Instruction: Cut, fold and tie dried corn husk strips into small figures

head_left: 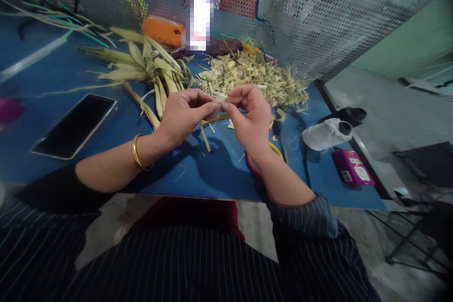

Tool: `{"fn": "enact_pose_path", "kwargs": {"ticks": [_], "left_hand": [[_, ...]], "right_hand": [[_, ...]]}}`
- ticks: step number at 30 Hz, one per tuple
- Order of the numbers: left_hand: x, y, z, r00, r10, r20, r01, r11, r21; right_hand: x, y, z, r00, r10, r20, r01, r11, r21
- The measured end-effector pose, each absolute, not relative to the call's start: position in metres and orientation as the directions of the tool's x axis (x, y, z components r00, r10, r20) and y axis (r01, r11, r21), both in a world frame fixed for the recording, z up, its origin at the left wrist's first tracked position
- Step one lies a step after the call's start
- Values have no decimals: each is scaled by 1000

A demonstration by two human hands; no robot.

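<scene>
My left hand (pixel 182 118) and my right hand (pixel 252 118) meet over the middle of the blue table (pixel 212 174). Between the pinched fingertips of both is a small pale strip of dried husk (pixel 220 99), mostly covered by the fingers. Behind my left hand lies a bundle of long dried husks (pixel 141 66), looking like corn husk. A heap of shredded husk bits (pixel 255 75) spreads just behind my right hand. Under my right wrist show red and yellow loops (pixel 250 164), perhaps scissor handles; the rest is hidden.
A dark-screened phone (pixel 76 126) lies at left, green and white strips (pixel 67 21) behind it. An orange pack (pixel 163 30) stands before the perforated metal screen (pixel 318 23). Near the right edge are a white thread cone (pixel 323 135), a black cone (pixel 356 114) and a magenta packet (pixel 350 166).
</scene>
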State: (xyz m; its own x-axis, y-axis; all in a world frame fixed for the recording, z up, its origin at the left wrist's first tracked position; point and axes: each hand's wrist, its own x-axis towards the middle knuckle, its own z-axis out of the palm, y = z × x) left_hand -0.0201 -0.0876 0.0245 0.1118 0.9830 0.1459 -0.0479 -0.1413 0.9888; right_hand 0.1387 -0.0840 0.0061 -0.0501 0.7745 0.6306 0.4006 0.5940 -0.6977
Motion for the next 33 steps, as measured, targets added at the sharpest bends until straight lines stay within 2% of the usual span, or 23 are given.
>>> {"fn": "enact_pose_path", "kwargs": {"ticks": [5, 10, 13, 17, 24, 29, 33], "left_hand": [[-22, -83, 23, 133, 991, 25, -153, -5, 988], [-25, -81, 27, 162, 983, -89, -222, 124, 967], [-25, -81, 28, 198, 973, -118, -230, 163, 960], [-25, -81, 27, 211, 968, -136, -218, 182, 959], [-24, -80, 25, 179, 983, -23, -194, 59, 979], [-23, -85, 28, 115, 987, 116, -64, -109, 992], [-22, -89, 32, 124, 977, 172, 29, -176, 984]], "right_hand": [[140, -82, 4, -87, 753, 652, 403, 626, -668], [142, -83, 9, -161, 693, 703, 502, 670, -547], [143, -84, 11, -194, 657, 728, 543, 690, -478], [143, -83, 10, -192, 655, 731, 559, 685, -467], [141, -85, 11, -158, 670, 725, 531, 677, -510], [140, -86, 12, -123, 729, 673, 482, 637, -602], [140, -86, 12, -66, 749, 659, 474, 605, -640]]}}
